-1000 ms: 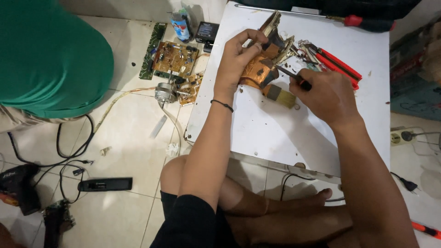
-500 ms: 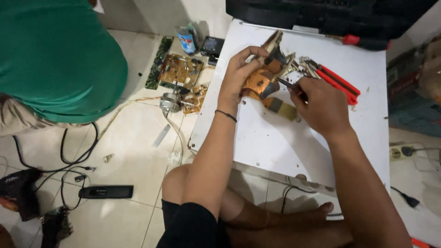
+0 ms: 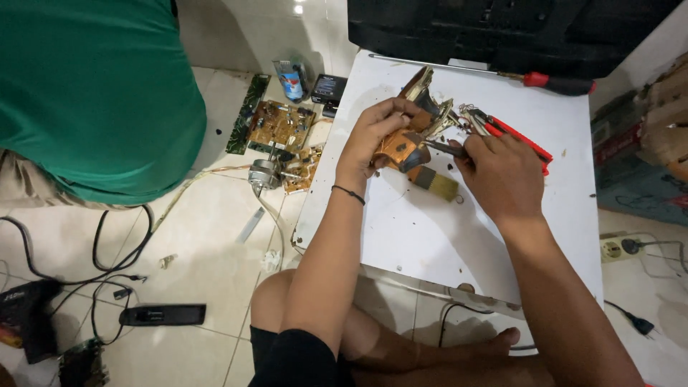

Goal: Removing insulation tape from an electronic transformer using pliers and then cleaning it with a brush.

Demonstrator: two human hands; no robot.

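Copper-wound coil part (image 3: 398,147): on the white board (image 3: 459,236), clasped by the left hand (image 3: 373,136), as a second ago. Right hand (image 3: 502,175): closed on a thin metal tool (image 3: 442,148), its tip now pressed nearer the coil; work ongoing.

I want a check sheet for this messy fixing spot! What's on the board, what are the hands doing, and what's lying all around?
Surface: white board, scuffed, speckled with small debris.
Job's things: copper-coloured wound part in the left hand; right hand puts a thin dark tool to it.
Clutter: small brush, red-handled pliers, red-handled screwdriver.
Grips: left hand closed round the wound part; right hand closed on the thin tool.
Cables: black cables loop over the floor tiles; power strip with a plug in it.
Surroundings: circuit boards, small motor, remote control, person in a green shirt, black case.
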